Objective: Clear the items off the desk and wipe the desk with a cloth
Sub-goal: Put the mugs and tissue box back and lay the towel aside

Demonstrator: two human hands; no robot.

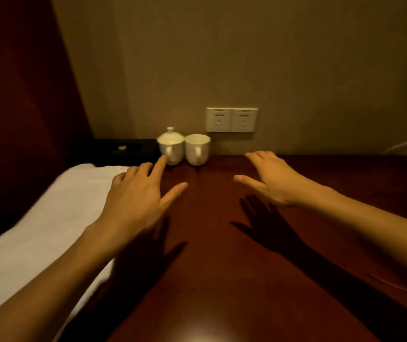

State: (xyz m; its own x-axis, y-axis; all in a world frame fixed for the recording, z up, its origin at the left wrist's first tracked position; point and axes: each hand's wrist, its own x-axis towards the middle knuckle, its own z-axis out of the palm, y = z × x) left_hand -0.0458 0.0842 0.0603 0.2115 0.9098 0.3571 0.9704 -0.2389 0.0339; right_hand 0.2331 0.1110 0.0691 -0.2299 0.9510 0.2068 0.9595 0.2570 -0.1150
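Double wall socket (232,119) above dark red table (222,267), white bed (37,230) alongside at left, lidded cup (171,144) touching open cup (197,148) by wall, left hand (138,198) spread empty, forefinger just short of lidded cup, right hand (269,178) open, empty, near open cup.

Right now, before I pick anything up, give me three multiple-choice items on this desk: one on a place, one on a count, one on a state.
1. Where do the cups stand?
A. at the desk's near edge
B. at the back, by the wall
C. on the white cloth

2. How many cups are there?
A. one
B. two
C. four

3. What are the hands holding?
A. nothing
B. a cup each
C. the cloth

Answers:
1 B: the lidded cup and the open cup stand against the wall below the wall sockets.
2 B: one lidded, one open.
3 A: the left hand and right hand are spread above the desk, fingers straight.
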